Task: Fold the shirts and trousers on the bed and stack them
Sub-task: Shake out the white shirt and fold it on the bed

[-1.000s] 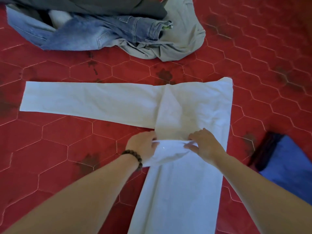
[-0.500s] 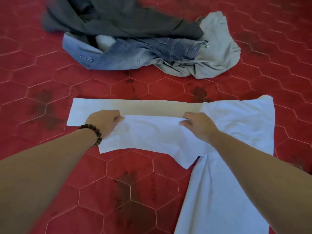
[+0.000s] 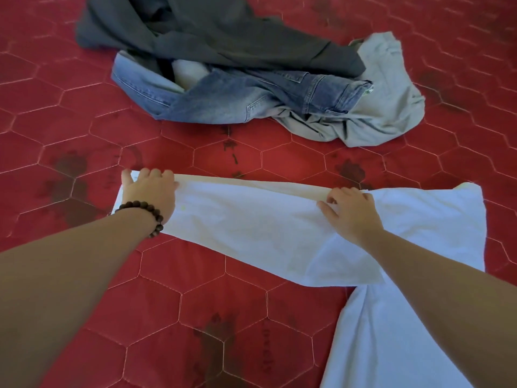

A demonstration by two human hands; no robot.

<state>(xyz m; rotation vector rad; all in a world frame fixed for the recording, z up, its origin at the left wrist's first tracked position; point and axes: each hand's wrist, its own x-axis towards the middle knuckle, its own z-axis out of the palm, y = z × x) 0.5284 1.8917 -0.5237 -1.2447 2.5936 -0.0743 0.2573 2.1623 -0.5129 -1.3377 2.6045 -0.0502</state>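
White trousers [image 3: 251,228] lie on the red quilted bed cover [image 3: 84,121]. One leg runs sideways to the left and the other runs down toward the lower right. A layer of the sideways leg is folded over onto itself, its far edges nearly lined up. My left hand [image 3: 151,191], with a bead bracelet at the wrist, grips the far left end of that leg, fingers curled over the edge. My right hand [image 3: 349,211] pinches the same far edge where the leg meets the seat.
Beyond the trousers lies a loose pile: a dark grey garment [image 3: 223,32] on top, blue jeans [image 3: 237,102] under it, and a pale grey-green shirt [image 3: 386,107] at the right. Bare red cover shows at the left and in front.
Both hands carried the white layer from near my body away and leftward, laying it over the sideways leg. My left hand slid out to the leg's far end. The view tilted up.
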